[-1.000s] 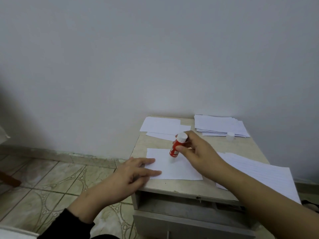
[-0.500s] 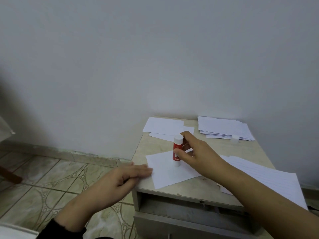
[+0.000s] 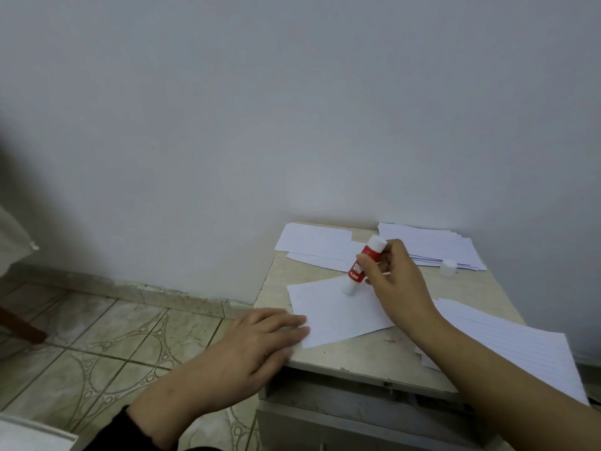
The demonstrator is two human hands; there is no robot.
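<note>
A red and white glue stick (image 3: pixel 361 267) stands tilted with its white tip down on a small white sheet of paper (image 3: pixel 335 310). My right hand (image 3: pixel 390 281) grips the stick around its red body. The sheet lies skewed on the top of a small beige cabinet (image 3: pixel 374 356). My left hand (image 3: pixel 260 340) lies flat with straight fingers on the sheet's near left corner, at the cabinet's front left edge.
The glue cap (image 3: pixel 448 267) stands at the back right beside a stack of white sheets (image 3: pixel 435 247). More small sheets (image 3: pixel 315 244) lie at the back left. Lined paper (image 3: pixel 507 346) overhangs the right side. A wall stands behind; tiled floor (image 3: pixel 113 340) lies left.
The sheet has turned counter-clockwise under my left hand. The glue stick has moved from the sheet's upper middle to its far edge and now leans to the right.
</note>
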